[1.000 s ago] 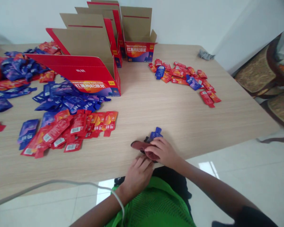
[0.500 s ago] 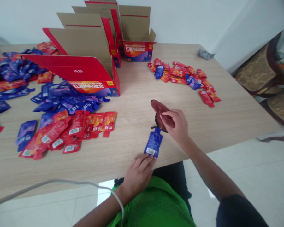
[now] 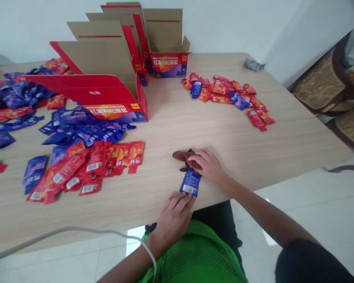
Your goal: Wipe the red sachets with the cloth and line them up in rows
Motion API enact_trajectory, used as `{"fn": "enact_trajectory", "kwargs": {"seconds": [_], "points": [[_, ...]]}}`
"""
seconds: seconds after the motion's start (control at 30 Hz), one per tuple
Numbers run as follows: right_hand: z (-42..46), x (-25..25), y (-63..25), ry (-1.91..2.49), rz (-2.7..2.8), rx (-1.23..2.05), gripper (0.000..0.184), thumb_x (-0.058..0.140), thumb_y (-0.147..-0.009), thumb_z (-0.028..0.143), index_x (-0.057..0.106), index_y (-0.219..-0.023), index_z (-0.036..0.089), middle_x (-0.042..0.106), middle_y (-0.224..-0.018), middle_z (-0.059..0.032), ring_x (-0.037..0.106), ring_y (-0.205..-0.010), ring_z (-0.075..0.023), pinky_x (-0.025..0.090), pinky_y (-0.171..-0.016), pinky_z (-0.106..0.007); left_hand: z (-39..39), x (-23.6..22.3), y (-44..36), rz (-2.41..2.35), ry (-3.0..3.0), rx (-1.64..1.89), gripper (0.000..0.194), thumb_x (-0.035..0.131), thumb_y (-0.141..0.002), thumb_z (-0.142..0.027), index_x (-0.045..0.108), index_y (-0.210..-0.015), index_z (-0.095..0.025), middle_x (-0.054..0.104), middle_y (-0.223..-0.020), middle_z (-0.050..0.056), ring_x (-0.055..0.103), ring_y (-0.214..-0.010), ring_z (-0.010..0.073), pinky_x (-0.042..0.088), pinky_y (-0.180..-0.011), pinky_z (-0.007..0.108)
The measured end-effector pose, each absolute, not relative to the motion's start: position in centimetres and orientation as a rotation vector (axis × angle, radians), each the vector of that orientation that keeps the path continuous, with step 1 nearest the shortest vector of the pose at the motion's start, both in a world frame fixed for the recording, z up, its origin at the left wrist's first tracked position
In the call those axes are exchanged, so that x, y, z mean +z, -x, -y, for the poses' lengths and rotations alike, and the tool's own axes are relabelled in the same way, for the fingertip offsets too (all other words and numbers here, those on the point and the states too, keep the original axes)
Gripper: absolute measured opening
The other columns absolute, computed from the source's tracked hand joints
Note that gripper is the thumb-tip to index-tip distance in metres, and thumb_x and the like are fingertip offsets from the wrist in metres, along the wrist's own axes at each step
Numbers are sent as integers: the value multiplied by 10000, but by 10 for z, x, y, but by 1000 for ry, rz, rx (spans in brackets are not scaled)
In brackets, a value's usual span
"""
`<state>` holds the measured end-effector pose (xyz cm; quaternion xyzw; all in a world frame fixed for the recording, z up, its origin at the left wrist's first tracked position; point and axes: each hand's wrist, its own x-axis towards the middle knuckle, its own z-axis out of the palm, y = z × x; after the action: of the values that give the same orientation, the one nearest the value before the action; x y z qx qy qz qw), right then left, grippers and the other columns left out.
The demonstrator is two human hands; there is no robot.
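A blue spouted sachet (image 3: 190, 183) lies flat near the table's front edge, its barcode end towards me. The fingertips of my left hand (image 3: 175, 214) lie flat on that end, against the table. At the spout end, my right hand (image 3: 207, 166) has its fingers closed on a reddish-brown, rounded object with black trim (image 3: 181, 156). It touches or covers the top of the sachet; its exact kind is unclear. My right fingers hide part of it and the spout.
Red sachets (image 3: 94, 161) and a blue sachet heap (image 3: 85, 127) lie left. Open cartons (image 3: 118, 112) and another carton (image 3: 169, 65) stand behind. More sachets (image 3: 224, 92) lie at back right, near a grey crumpled item (image 3: 253, 65). A grey cable (image 3: 76, 229) crosses my left forearm.
My right hand has moved left and down, bringing the reddish-brown object lower, over the sachet's spout end. My left hand has stayed on the sachet's near end.
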<state>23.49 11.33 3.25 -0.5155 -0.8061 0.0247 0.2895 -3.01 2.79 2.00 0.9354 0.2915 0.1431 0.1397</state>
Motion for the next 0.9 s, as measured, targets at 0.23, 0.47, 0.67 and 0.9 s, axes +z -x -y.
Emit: {"fn": "enact_trajectory", "kwargs": {"seconds": [0.23, 0.47, 0.67, 0.9], "points": [[-126, 64, -278, 1542, 1549, -242, 161, 651, -1024, 331, 696, -1155, 249, 701, -1090, -88, 635, -1038, -278, 545, -940, -458, -66, 59, 15, -834, -2570, 403, 399, 653, -1043, -445, 644, -1380, -231, 707, -1252, 82, 630, -1144, 268, 533, -991, 425], [-57, 64, -290, 1690, 1122, -128, 291, 683, -990, 487, 696, -1132, 232, 724, -1110, -87, 680, -1034, -271, 535, -929, -445, -122, 58, -36, -1269, -2656, 395, 499, 569, -1071, -492, 556, -1436, -153, 639, -1240, 150, 610, -1099, 310, 527, -939, 460], [-21, 28, -294, 1774, 893, -33, 346, 712, -951, 535, 712, -1125, 236, 740, -1141, -88, 689, -1073, -286, 521, -951, -457, -142, 48, -57, -1248, -2450, 198, 395, 722, -987, -400, 617, -1279, -156, 653, -1196, 149, 646, -1112, 324, 507, -984, 463], [-19, 13, -295, 1728, 767, 20, 369, 731, -936, 534, 708, -1159, 240, 733, -1183, -90, 681, -1104, -290, 515, -1012, -490, -173, 73, -56, -882, -2280, 197, 221, 723, -976, -322, 741, -1173, -224, 751, -1099, 36, 721, -976, 198, 559, -859, 286]]}}
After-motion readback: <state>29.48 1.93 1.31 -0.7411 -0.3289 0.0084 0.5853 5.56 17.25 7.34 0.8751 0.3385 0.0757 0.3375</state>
